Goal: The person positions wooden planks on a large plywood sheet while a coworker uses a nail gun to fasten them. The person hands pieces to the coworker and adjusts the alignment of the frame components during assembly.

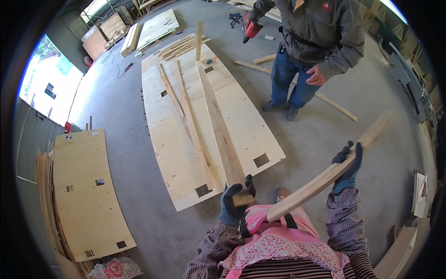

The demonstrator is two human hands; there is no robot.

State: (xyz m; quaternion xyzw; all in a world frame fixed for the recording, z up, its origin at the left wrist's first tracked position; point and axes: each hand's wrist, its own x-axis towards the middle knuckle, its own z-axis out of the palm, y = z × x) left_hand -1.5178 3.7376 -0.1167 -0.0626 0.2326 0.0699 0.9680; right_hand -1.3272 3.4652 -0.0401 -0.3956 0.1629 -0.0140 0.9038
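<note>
My left hand [231, 203], in a blue-grey glove with dark fingers, is wrapped round the near end of a long wooden board [218, 125]. That board stretches away from me above a big plywood panel [241, 109]. Out to the right, my right hand [346, 169], gloved alike, is closed round a second wooden board [320, 182]. This one is raised at a slant, its near end by my pink apron and its far end smeared. On the panel lie two narrow wooden strips [186, 109], crossing at a slight angle, left of the long board.
Beyond the panel's right side stands a person [316, 42] holding a red and black power tool [252, 30]. Loose strips [337, 106] lie on the floor near them. Another plywood panel [86, 186] leans at left, beside stacked strips [45, 186]. More sheets [158, 28] lie farther back.
</note>
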